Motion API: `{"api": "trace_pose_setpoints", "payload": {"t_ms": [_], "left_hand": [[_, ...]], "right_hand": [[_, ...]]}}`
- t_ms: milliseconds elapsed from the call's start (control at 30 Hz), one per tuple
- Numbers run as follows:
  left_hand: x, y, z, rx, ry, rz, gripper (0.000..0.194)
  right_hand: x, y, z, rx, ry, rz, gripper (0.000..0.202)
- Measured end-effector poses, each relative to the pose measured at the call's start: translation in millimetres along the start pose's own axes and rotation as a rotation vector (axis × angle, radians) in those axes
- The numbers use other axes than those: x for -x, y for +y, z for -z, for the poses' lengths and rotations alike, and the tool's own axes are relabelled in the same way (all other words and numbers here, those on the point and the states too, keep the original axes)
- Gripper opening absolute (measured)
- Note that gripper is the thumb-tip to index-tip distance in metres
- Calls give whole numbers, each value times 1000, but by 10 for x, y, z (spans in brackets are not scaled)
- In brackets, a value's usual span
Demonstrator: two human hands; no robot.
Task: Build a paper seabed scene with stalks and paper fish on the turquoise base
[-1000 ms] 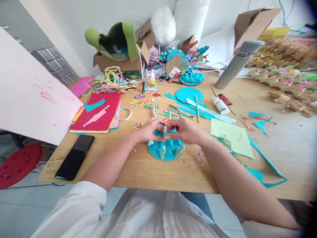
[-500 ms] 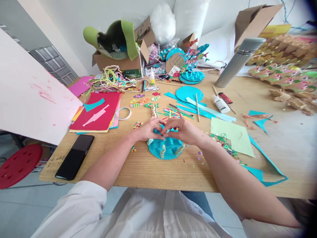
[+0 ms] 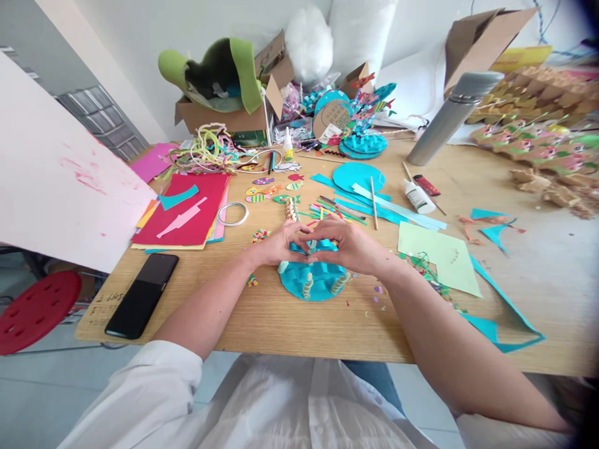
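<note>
A round blue paper piece with raised woven strips lies near the table's front edge. Pale twisted coils stand on it, one at its front and another at its right. Over its back part, my left hand and my right hand meet at the fingertips. Between them is a small pale green coil, upright on the blue piece, with fingers of both hands closed around it. Behind my left hand stands a taller beige and brown twisted coil.
A black phone and red paper lie at the left. Behind the hands are paper fish, a blue disc and paper strips. A grey flask, glue bottle and green sheet are at the right.
The fingers of my right hand have straightened and shifted slightly, and the small pale green coil between the hands now shows more. My left hand has barely moved.
</note>
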State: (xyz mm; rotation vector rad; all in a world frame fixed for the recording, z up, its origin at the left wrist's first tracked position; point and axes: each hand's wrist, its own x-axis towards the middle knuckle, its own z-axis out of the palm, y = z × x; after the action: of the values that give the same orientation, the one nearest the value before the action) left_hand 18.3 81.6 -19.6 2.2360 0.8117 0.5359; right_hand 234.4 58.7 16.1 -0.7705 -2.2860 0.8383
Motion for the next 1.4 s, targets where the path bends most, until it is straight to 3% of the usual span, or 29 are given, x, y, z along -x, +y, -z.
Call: {"api": "trace_pose_setpoints", "payload": {"t_ms": [133, 367, 533, 700, 933, 1400], "left_hand": [[-8, 3, -4, -14, 2, 8, 17], [2, -13, -16, 43, 29, -43, 20], [13, 16, 0, 150, 19, 63, 49], [7, 39, 44, 29, -19, 2, 30], [43, 52, 116, 69, -23, -10, 24], [90, 65, 265, 189, 15, 35, 21]], "right_hand": [[-9, 9, -29, -17, 1, 51, 18], [-13, -41, -39, 6, -45, 111, 20], [-5, -34, 30, -31, -24, 65, 49], [-7, -76, 100, -107, 57, -18, 46], [-15, -110, 101, -205, 200, -190, 61], [-18, -101, 93, -216, 240, -290, 63]]}}
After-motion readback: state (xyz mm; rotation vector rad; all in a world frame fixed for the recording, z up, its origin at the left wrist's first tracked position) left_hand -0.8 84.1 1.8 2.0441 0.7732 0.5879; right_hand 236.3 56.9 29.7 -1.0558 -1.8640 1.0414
